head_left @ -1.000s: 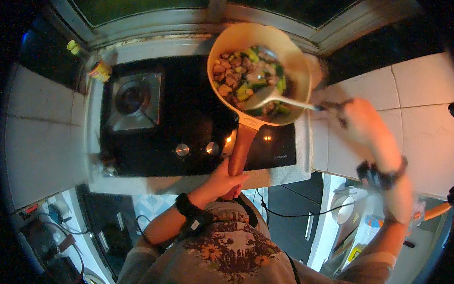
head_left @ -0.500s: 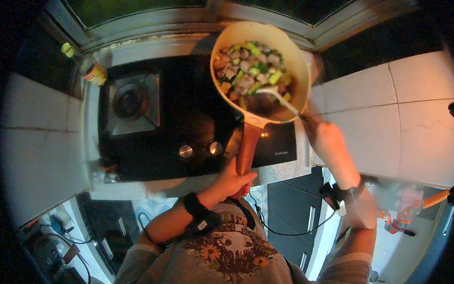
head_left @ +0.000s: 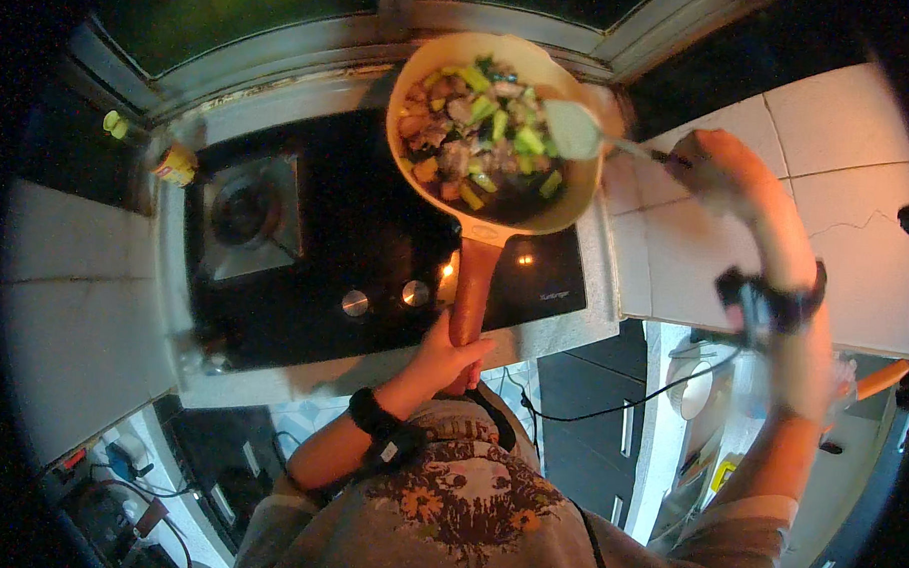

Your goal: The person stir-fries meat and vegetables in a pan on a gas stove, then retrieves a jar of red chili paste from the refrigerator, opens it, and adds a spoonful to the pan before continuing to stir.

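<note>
Right now my two hands are working well apart. My left hand point(head_left: 450, 359) is wrapping round the brown handle point(head_left: 478, 275) of a cream pan point(head_left: 581, 183), gripping it near the front edge of the stove point(head_left: 357, 201). The pan is sitting over the right part of the black stovetop, its handle pointing back toward me; it is hiding whatever lies beneath, so I can't tell if it is touching a burner. My right hand point(head_left: 724, 171) is closing round the dark end of a spatula point(head_left: 574, 131), out to the right of the pan. The pale, blurred blade is reaching over the right side of the food, and I can't tell whether it is touching it. Brownish meat pieces point(head_left: 454, 159) are lying in the pan, mixed with chopped green vegetables point(head_left: 528, 139). To the left, another burner point(head_left: 245, 215) is showing its square metal plate, and a yellow can point(head_left: 176, 166) is standing near the stove's far left corner. Two round knobs point(head_left: 414, 293) are shining left of the handle. I'm wearing black bands point(head_left: 372, 413) on both wrists.
</note>
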The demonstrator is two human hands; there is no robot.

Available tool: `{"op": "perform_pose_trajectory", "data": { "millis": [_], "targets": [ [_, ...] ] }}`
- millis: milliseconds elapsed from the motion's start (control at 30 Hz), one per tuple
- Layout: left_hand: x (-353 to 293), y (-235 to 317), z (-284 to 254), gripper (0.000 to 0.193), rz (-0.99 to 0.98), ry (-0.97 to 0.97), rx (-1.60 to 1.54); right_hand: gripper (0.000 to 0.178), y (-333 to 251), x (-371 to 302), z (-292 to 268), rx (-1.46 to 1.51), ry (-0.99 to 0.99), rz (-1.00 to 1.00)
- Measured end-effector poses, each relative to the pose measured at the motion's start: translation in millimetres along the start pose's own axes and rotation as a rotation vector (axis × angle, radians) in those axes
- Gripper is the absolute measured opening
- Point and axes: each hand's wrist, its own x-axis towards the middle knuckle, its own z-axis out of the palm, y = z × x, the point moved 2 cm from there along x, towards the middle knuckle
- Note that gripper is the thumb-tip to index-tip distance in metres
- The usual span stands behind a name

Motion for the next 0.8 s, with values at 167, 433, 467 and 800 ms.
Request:
{"op": "perform_pose_trajectory", "data": {
  "millis": [167, 433, 467, 800],
  "targets": [
    [-0.1, 0.8, -1.7, 0.054, -0.012, -0.019, 0.030, 0.031, 18.6, 84.1, -14.2, 0.105, -0.388, 0.217],
    [-2.1, 4.3, -0.9, 0.056, -0.020, -0.027, 0.005, 0.041, 31.9, 157.8, 67.5, 0.648, -0.319, 0.021],
    [-3.0, 3.9, -1.0, 0.056, -0.045, -0.020, 0.000, 0.039, 23.9, 164.7, 71.5, 0.647, -0.249, -0.062],
    [-2.4, 3.5, -1.3, 0.057, -0.015, -0.027, 0.039, 0.027, -20.5, 80.6, 53.8, -0.244, 0.314, -0.465]
  ]
}}
